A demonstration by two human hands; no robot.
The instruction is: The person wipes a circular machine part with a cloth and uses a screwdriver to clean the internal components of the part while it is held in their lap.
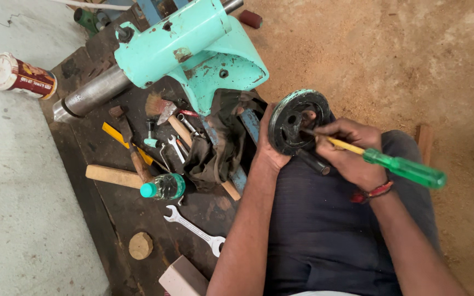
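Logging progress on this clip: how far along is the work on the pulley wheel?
Done: the dark pulley wheel is off the turquoise machine, which lies on the board. In hand: the left hand grips the wheel on the lap while the right hand works a green-handled screwdriver into its hub. Left: the wheel remains unmounted; spanner and hammer lie unused.

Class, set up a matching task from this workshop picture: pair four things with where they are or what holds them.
Things:
1. Round black pulley wheel with a greenish rim
2. Green-handled screwdriver
3. Silver open-ended spanner
4. Small clear plastic bottle with a turquoise cap

Places:
A. Lying on its side among the tools
B. In the left hand
C. Flat on the dark board, nearest the person
D. In the right hand

Pairs: 1-B, 2-D, 3-C, 4-A
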